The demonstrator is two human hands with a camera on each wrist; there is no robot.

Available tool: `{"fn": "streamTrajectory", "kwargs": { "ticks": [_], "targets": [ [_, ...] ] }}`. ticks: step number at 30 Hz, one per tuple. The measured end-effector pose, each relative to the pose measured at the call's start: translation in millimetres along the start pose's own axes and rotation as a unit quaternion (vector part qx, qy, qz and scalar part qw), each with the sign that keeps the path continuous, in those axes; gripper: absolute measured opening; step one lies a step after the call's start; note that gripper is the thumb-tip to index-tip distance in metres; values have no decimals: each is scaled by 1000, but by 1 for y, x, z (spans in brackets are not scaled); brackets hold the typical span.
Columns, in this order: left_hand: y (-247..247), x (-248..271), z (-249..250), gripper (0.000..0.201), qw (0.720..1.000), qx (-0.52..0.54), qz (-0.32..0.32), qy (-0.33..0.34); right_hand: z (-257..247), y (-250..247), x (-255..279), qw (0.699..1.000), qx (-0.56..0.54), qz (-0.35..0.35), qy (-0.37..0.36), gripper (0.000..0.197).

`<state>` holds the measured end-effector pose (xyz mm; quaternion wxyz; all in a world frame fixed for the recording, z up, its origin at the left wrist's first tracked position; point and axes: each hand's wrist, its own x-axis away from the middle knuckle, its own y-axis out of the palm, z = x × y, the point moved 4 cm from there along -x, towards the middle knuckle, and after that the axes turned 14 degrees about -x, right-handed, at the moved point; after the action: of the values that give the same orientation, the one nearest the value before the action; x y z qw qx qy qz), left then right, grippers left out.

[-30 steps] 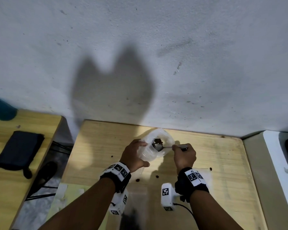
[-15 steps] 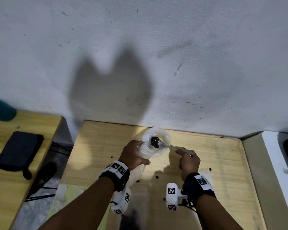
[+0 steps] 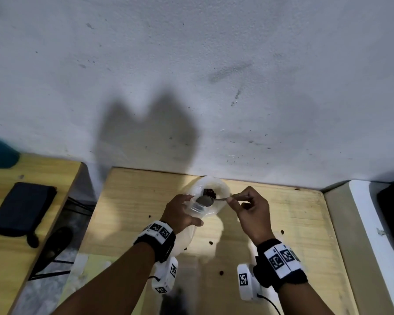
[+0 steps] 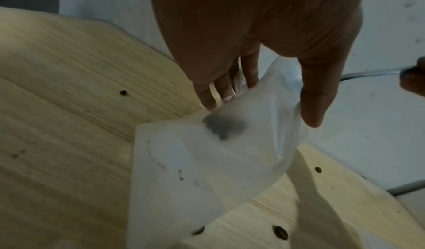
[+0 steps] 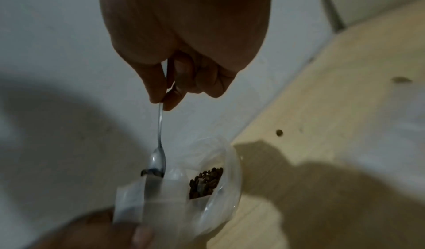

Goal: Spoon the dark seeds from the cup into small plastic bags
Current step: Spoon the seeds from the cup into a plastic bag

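Observation:
My left hand (image 3: 187, 208) grips a translucent plastic bag (image 3: 221, 192) by its near side and holds its mouth open above the wooden table (image 3: 134, 201). A small heap of dark seeds (image 3: 208, 192) lies inside the bag, and shows through the film as a dark patch (image 4: 223, 125). My right hand (image 3: 231, 199) pinches the handle of a metal spoon (image 3: 204, 200), whose shiny bowl sits over the bag's mouth and looks empty. In the right wrist view the spoon (image 5: 158, 160) points down at the bag (image 5: 225, 180), beside the seeds (image 5: 207, 180). I cannot make out the cup.
Loose seeds (image 3: 221, 273) dot the table. A grey wall (image 3: 214, 87) rises right behind the bag. Left, across a gap, a second wooden table carries a dark pouch (image 3: 21, 208) and a teal object (image 3: 0, 153). A white surface (image 3: 373, 223) borders the right.
The spoon held dark seeds half a second ago; now its bowl is bare and the seeds lie in the bag. My right hand has lifted and turned. The left hand keeps holding the bag.

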<state>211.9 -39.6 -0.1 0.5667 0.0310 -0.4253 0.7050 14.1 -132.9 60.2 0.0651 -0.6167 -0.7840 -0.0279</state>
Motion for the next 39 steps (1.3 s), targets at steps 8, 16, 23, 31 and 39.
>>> {"fn": "streamTrajectory", "kwargs": {
  "ticks": [8, 16, 23, 31, 39],
  "targets": [
    [-4, -1, -5, 102, 996, 78, -21, -48, 18, -16, 0, 988, 36, 150, -23, 25],
    [-6, -4, -4, 80, 995, 75, -41, -50, 50, 2, 1, 979, 94, 180, 5, 32],
    [-4, -7, -5, 81, 996, 60, -51, -35, 84, 7, 2, 960, 0, 245, 132, 32],
    [-6, -7, -5, 91, 998, 36, -47, -18, 98, 5, -2, 932, -93, 238, 256, 28],
    [-5, -4, -9, 92, 999, 28, -21, -17, 78, -17, -6, 934, -129, 227, 244, 21]
  ]
}}
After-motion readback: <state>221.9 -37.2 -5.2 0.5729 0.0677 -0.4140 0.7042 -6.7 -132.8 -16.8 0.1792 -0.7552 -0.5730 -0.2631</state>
